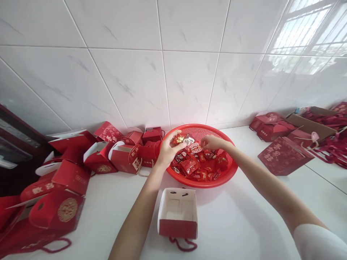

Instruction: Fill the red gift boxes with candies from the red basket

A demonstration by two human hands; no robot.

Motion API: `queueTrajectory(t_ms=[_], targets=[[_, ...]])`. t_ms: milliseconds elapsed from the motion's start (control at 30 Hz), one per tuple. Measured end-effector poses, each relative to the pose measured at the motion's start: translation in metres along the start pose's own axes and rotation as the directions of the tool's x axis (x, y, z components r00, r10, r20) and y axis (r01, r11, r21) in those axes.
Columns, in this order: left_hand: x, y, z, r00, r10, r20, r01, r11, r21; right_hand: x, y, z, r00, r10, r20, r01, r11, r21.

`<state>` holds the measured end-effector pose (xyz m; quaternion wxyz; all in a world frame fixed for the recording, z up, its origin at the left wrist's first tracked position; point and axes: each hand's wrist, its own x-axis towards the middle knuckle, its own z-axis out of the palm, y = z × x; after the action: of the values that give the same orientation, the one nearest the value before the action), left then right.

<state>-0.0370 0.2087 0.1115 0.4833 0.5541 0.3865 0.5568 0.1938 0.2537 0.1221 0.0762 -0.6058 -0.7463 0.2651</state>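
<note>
A red plastic basket (202, 185) holds many small wrapped sweets (199, 162), mostly red. Over its left side, my left hand (171, 148) is closed on wrapped sweets, with red and gold wrappers showing between thumb and fingers. My right hand (214, 142) reaches over the back right of the basket, its fingers bent together and pointing down at the sweets; what they hold, if anything, is too small to make out. In front of the basket, between my forearms, an open red box (178, 228) with a white inside lies on the white table, a dark red cord at its near edge.
Several red gift boxes (126, 157) crowd the left side of the table (108, 209) and run along the wall. On the right are more red boxes (273, 126), a red bag (284, 155) and a cardboard box (311, 128) with red ribbons (334, 144). A tiled wall (189, 83) stands behind.
</note>
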Motion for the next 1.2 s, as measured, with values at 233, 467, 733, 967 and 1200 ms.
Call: queueTrajectory(t_ms=[233,467,733,967,1200], targets=[[-0.001,0.001,0.002,0.998,-0.037,-0.050,0.035,0.999,-0.041,0.003,-0.013,0.027,0.992,0.092,0.089,-0.060,0.949,-0.310],[0.000,0.001,0.002,0.993,-0.029,-0.114,0.022,0.998,-0.061,0.000,-0.019,0.031,0.986,-0.008,0.167,0.055,0.959,-0.276],[0.005,-0.002,0.002,0.991,-0.070,-0.111,0.044,0.975,-0.218,0.002,-0.011,0.018,0.992,-0.121,0.038,0.118,0.991,0.062],[0.002,0.001,0.002,0.993,-0.075,-0.086,0.052,0.970,-0.239,-0.001,-0.010,0.006,0.978,-0.196,-0.069,0.196,0.762,0.618],[0.003,0.000,0.002,0.993,-0.083,-0.089,0.059,0.968,-0.244,0.001,-0.029,-0.002,0.988,-0.149,-0.043,0.114,0.509,0.853]])
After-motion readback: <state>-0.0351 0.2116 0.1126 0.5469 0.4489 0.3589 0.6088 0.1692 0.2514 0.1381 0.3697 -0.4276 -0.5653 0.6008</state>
